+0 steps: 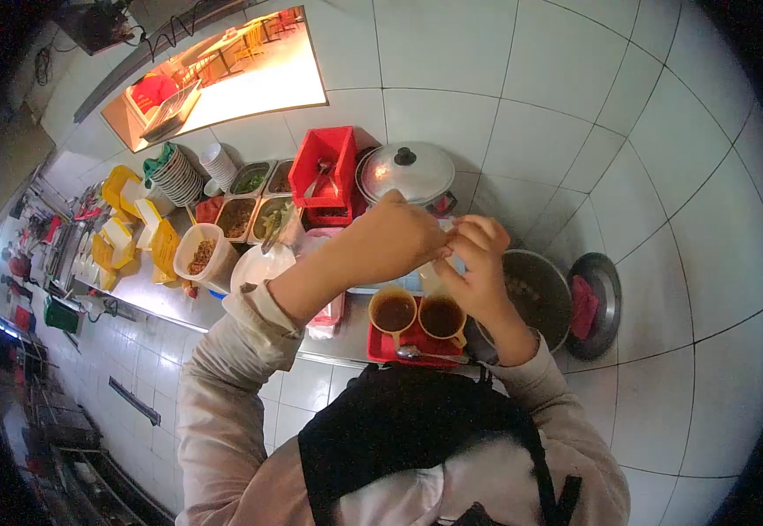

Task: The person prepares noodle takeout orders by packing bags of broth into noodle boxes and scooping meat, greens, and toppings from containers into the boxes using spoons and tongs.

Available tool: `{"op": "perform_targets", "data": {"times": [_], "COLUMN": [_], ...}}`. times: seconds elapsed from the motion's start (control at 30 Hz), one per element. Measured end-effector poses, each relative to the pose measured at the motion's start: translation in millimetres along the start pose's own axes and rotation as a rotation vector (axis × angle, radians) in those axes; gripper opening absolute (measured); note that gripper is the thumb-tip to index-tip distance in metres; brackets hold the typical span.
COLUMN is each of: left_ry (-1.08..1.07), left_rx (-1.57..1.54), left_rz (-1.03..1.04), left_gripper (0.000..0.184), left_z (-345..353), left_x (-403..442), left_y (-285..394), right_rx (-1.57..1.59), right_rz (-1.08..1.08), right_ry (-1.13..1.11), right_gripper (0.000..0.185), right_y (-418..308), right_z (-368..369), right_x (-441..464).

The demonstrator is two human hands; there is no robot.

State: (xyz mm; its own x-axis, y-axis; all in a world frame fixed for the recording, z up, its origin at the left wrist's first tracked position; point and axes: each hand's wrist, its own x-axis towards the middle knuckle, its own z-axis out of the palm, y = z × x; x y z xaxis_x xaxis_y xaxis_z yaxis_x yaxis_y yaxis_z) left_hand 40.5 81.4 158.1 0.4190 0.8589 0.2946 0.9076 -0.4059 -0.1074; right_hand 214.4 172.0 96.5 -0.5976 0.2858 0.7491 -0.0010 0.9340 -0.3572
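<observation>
My left hand (392,238) and my right hand (480,267) meet above the counter, their fingers closed together at one spot. Something small and pale shows between the fingertips, too small to name. Below them, two yellow cups of dark liquid, a left one (394,312) and a right one (440,316), stand side by side on a red tray (383,344). A metal spoon (410,352) lies on the tray's near edge. Just behind the hands is a lidded metal pot (408,172).
A large open pot (535,294) stands at the right, beside a round lid (594,307) with a red cloth (582,309). Leftward are red bins (323,167), metal food trays (238,218), a white tub (204,256), stacked dishes (176,179) and yellow containers (165,250).
</observation>
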Motion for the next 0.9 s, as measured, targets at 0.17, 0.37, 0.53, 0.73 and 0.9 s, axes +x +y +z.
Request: {"op": "perform_targets", "data": {"times": [0.17,0.37,0.53,0.73,0.9], "left_ry": [0.104,0.143,0.146,0.213,0.259], "left_rx": [-0.021,-0.265,-0.253,-0.364,-0.597], "left_rz": [-0.028,-0.160,-0.336,-0.597,-0.856], "left_gripper": [0.025,0.028,0.033,0.035,0.039], "left_z": [-0.5,16.6,27.4,64.9,133.2], "left_x": [3.0,-3.3,-19.8,-40.3,-51.2], "left_y": [-9.0,-24.8,-48.4,-73.9,-103.3], "right_rx": [-0.051,0.373,0.500,-0.205,0.051], "right_rz": [0.009,0.157,0.792,0.248,0.621], "right_ry": [0.071,-0.004,-0.420,-0.726,-0.863], "right_gripper": [0.017,0.025,0.049,0.044,0.035], "right_y": [6.1,51.1,166.8,227.0,223.2], "right_z": [8.3,24.2,105.4,232.9,221.8], "right_x": [1.8,4.4,-27.3,-107.8,-71.7]}}
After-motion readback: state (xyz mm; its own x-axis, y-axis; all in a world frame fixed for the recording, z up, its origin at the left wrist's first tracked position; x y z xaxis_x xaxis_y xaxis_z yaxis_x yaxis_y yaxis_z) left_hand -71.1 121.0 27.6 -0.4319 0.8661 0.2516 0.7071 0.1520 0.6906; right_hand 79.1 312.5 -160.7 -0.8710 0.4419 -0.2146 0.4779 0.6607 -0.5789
